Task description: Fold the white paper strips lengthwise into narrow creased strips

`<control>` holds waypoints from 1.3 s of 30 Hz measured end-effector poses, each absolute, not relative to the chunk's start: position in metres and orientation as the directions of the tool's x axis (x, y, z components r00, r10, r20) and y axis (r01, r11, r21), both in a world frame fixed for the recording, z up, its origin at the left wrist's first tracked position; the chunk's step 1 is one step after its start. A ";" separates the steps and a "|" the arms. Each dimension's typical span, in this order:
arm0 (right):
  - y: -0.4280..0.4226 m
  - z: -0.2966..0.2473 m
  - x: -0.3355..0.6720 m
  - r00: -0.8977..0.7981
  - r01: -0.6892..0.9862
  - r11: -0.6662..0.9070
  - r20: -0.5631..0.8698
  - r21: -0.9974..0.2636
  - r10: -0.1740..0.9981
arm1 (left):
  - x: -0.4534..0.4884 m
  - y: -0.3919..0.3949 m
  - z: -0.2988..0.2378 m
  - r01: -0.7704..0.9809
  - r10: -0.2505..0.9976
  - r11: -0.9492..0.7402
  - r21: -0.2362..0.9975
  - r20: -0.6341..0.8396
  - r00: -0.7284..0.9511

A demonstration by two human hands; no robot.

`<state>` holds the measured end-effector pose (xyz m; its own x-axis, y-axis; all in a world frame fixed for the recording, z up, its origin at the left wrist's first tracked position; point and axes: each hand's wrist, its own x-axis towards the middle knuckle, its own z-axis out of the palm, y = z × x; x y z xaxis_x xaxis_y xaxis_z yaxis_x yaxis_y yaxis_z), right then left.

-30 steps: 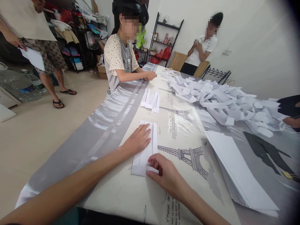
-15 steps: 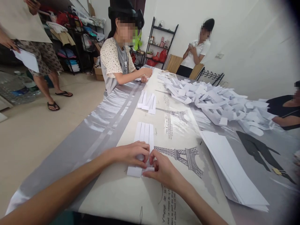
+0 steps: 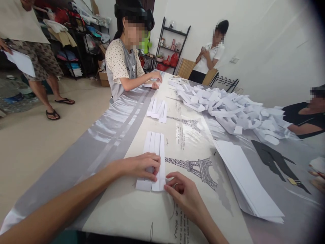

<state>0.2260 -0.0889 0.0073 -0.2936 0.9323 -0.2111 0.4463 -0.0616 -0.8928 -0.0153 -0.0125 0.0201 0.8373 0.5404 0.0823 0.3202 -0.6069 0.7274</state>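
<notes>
While the left hand (image 3: 142,166), fingers bent, any pinch unclear, rests on folded paper (image 3: 153,144) atop the printed tablecloth (image 3: 122,203), the right hand (image 3: 186,192) sits, thumb and forefinger parted, at the paper's near right corner; even pressure should keep creases crisp.

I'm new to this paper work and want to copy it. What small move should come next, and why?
Perhaps press the right hand down on the rightmost paper strip's near end, to flatten it: the right thumb is already beside that corner, and the left hand lies across the strips, probably steadying them.
</notes>
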 end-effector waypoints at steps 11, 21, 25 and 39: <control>-0.097 0.009 0.216 -0.382 0.717 0.348 0.078 -0.604 0.921 | -0.017 -0.013 0.018 0.291 0.538 -0.587 0.756 0.095 0.838; -0.137 -0.008 0.209 -0.702 0.633 0.774 0.440 0.025 0.560 | -0.017 -0.011 0.017 0.304 0.527 -0.599 0.740 0.080 0.846; -0.144 -0.015 0.209 -0.722 0.646 0.757 0.393 0.092 0.569 | -0.017 -0.012 0.019 0.306 0.529 -0.602 0.737 0.080 0.845; -0.153 -0.025 0.216 -0.694 0.698 0.716 0.266 0.017 0.669 | -0.017 -0.012 0.018 0.296 0.526 -0.604 0.740 0.090 0.846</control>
<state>0.2159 -0.1527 -0.0246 -0.6937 0.6695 0.2657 0.6977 0.7162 0.0172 -0.0170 -0.0121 0.0176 0.8460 0.5255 0.0904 0.2962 -0.6041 0.7398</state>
